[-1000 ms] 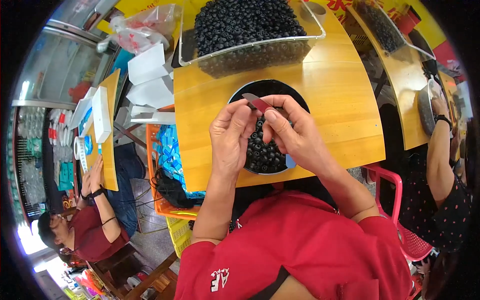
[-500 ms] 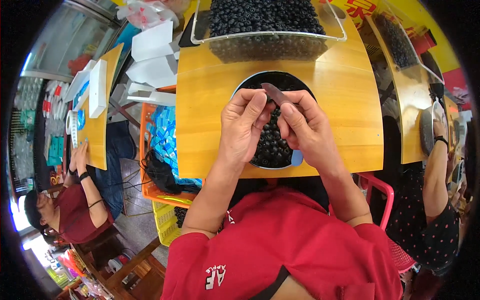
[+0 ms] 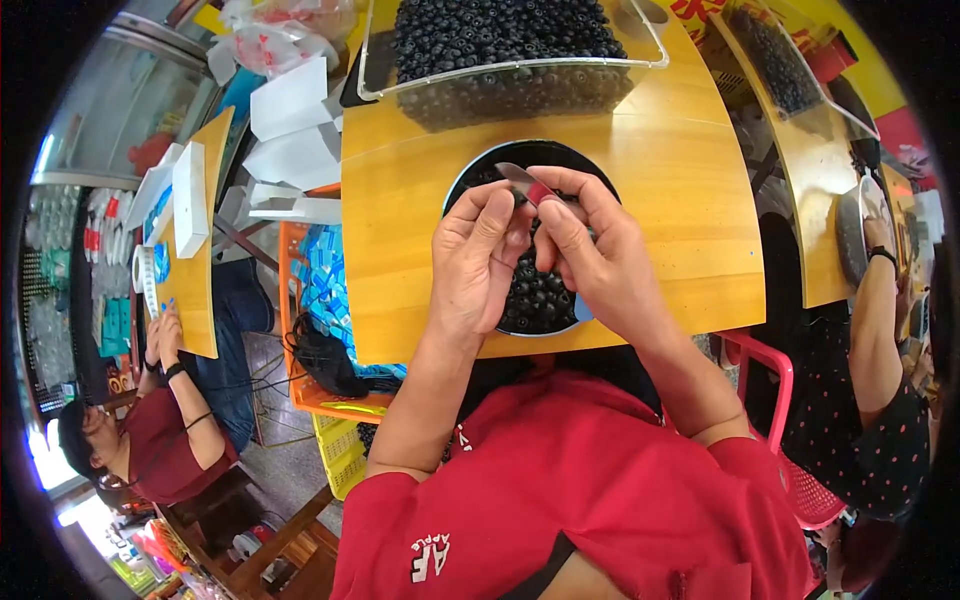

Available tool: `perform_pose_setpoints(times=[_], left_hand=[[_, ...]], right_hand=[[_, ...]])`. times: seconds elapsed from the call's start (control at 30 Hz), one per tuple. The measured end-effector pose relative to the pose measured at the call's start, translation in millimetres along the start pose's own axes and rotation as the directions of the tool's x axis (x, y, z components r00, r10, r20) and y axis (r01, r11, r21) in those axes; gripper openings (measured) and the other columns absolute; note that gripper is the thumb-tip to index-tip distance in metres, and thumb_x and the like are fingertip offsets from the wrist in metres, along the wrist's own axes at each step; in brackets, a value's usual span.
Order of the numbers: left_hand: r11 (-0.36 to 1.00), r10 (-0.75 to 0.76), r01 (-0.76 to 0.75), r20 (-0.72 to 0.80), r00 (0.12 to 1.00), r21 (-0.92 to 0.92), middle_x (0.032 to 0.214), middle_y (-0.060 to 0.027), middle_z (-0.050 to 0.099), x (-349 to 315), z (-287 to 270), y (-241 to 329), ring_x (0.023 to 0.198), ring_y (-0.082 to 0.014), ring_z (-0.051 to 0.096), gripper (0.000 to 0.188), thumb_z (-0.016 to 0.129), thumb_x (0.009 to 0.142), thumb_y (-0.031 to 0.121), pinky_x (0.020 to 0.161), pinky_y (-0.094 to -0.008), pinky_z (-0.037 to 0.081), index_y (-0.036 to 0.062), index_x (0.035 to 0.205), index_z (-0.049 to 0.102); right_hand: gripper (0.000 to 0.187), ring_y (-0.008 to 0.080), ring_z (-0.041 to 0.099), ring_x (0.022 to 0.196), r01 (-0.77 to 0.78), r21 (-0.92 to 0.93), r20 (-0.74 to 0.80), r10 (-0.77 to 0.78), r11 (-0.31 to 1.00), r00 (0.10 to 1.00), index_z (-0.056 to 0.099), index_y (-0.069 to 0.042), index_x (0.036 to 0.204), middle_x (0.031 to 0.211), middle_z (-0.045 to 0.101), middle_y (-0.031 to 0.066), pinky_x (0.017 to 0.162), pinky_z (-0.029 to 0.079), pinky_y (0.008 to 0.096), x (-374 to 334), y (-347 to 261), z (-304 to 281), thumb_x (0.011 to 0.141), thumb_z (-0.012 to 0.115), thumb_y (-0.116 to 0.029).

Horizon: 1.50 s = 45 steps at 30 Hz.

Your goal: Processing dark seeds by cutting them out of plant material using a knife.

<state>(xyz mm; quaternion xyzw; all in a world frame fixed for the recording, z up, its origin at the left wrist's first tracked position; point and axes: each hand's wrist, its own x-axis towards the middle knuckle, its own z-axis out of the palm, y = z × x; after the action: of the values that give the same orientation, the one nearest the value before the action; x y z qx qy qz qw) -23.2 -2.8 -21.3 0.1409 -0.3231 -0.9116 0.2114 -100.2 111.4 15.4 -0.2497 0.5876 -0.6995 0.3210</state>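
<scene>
Over the middle of the table I hold both hands close together, above a round basin (image 3: 480, 163) of small black round pieces (image 3: 540, 300). My left hand (image 3: 478, 255) pinches one small black piece (image 3: 519, 198) between thumb and forefinger; most of it is hidden by the fingertips. In my right hand (image 3: 600, 235) is a small knife (image 3: 512, 175), its blade pointing to the upper left beside that piece. The end of the knife's blue handle (image 3: 582, 309) shows below the right palm.
A clear bin (image 3: 640, 62) heaped with similar black pieces stands at the table's far side. Left of the table is an orange crate (image 3: 300, 385) of blue packets. A person (image 3: 165, 430) sits at a left table; another (image 3: 860, 420) works at the right.
The view has shifted slightly. The knife blade has turned a little and catches a red reflection. The black piece in my left fingertips shows more plainly now.
</scene>
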Motion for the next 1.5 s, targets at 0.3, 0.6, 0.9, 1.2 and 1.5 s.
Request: perform_pose_setpoints(times=[0.3,0.6,0.9,1.2,1.5], left_hand=[[0.998,0.012,-0.014,0.029,1.000,0.060,0.089,-0.0046,0.064,-8,4,4,0.070,-0.0074,0.051,0.022,0.060,0.090,0.014,0.063,-0.0201,0.043,0.0011,0.108,0.060],[0.999,-0.014,0.014,0.004,1.000,0.037,0.094,-0.0061,0.065,-6,0,8,0.080,-0.0091,0.060,0.022,0.060,0.089,0.009,0.070,-0.0205,0.049,0.0017,0.110,0.059],[0.999,-0.052,0.052,-0.018,0.998,-0.002,0.094,-0.0075,0.066,-3,-5,4,0.081,-0.0114,0.061,0.021,0.061,0.088,0.007,0.071,-0.0224,0.050,0.0025,0.108,0.059],[0.996,-0.084,0.082,0.048,0.995,0.032,0.090,-0.0050,0.064,-3,0,7,0.072,-0.0095,0.057,0.020,0.062,0.087,0.005,0.064,-0.0216,0.047,0.0006,0.106,0.061],[0.918,0.195,-0.195,0.034,0.980,0.345,0.088,-0.0014,0.062,-8,-1,10,0.076,-0.0058,0.055,0.017,0.067,0.082,0.000,0.063,-0.0176,0.044,-0.0002,0.098,0.065]], right_hand=[[0.032,0.0010,0.041,0.054,0.015,-0.106,0.028,-0.012,0.994,1.000,0.051,-0.001,0.123,0.066,0.053,-0.0018,0.047,0.032,0.0159,1,-6,-9,0.098,0.045,-0.020],[0.034,0.0012,0.040,0.054,0.055,-0.144,0.090,-0.042,0.988,0.995,0.052,-0.002,0.126,0.065,0.053,-0.0020,0.048,0.032,0.0164,-3,-15,-10,0.098,0.045,-0.021],[0.036,0.0029,0.043,0.056,0.079,-0.175,0.089,-0.064,0.981,0.994,0.047,0.000,0.130,0.066,0.051,-0.0019,0.050,0.036,0.0181,-1,-7,-8,0.098,0.045,-0.016],[0.036,0.0068,0.046,0.058,0.224,-0.304,0.097,-0.204,0.926,0.974,0.046,0.002,0.130,0.067,0.051,0.0020,0.055,0.042,0.0217,1,-2,-5,0.096,0.046,-0.009],[0.034,0.0079,0.045,0.055,0.216,-0.350,0.153,-0.172,0.911,0.973,0.051,-0.002,0.128,0.062,0.049,0.0020,0.052,0.041,0.0234,4,-9,-9,0.096,0.046,-0.010]])
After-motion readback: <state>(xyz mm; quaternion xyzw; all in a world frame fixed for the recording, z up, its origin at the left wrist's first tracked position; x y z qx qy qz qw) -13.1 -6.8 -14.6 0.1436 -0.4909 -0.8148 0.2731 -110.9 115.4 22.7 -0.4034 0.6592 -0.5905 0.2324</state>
